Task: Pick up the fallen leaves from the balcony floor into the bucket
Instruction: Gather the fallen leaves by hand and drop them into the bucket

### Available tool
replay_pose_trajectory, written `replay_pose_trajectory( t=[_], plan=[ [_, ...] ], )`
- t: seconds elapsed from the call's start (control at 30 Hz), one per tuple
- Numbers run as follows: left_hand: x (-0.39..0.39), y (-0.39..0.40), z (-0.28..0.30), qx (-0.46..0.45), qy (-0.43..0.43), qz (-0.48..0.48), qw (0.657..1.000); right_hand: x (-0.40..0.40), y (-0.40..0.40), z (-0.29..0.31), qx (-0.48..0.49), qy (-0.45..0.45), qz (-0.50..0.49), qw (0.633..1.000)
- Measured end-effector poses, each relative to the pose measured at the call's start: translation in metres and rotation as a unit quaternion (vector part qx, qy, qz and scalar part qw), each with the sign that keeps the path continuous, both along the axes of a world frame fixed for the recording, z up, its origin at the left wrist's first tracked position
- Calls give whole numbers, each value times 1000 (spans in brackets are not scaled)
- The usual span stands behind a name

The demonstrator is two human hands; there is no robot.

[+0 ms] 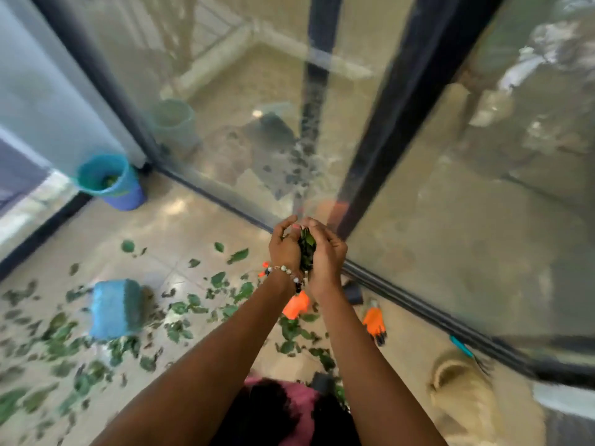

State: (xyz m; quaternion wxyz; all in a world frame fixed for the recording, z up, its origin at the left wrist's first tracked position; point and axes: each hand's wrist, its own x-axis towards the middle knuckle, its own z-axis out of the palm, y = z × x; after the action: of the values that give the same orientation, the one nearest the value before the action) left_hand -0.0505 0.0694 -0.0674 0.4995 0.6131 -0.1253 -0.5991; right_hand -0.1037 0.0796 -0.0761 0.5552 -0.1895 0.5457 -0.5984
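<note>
Floor (180, 226): glossy polished stone tile. Bucket (109, 181): smooth blue plastic. Doors (450, 220): reflective glass, dark frames. Bracelet (285, 271): glossy beads.

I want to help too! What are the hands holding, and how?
A bunch of leaves, squeezed between the cupped left hand and right hand.

You get soft, even daylight, with pale glare patches on the floor (180, 226) and hazy reflections across the glass panels (244, 101). Motion blur smears the whole frame, and straight lines bow toward its edges.
</note>
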Motion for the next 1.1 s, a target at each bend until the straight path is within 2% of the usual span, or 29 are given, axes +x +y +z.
replay_pose_trajectory(
  t=[0.17, 0.33, 0.53, 0.67, 0.8, 1.1],
  plan=[
    [131, -46, -4, 32, 25, 92, 995, 131, -53, -6, 8, 33, 93, 995],
    [247, -89, -4, 50, 75, 159, 983, 246, -96, 10, 18, -5, 133, 991],
    [341, -124, 1, 13, 160, 237, 958, 340, -138, 20, 31, -41, 195, 979],
    [381, -148, -1, -13, 167, 275, 947, 383, -167, 20, 63, -56, 234, 968],
    [430, -181, -17, 4, 159, 305, 939, 431, -205, 9, 43, -44, 277, 959],
    [572, -315, -69, 21, 137, 387, 912, 572, -346, -31, 68, -40, 356, 931]
  ],
)
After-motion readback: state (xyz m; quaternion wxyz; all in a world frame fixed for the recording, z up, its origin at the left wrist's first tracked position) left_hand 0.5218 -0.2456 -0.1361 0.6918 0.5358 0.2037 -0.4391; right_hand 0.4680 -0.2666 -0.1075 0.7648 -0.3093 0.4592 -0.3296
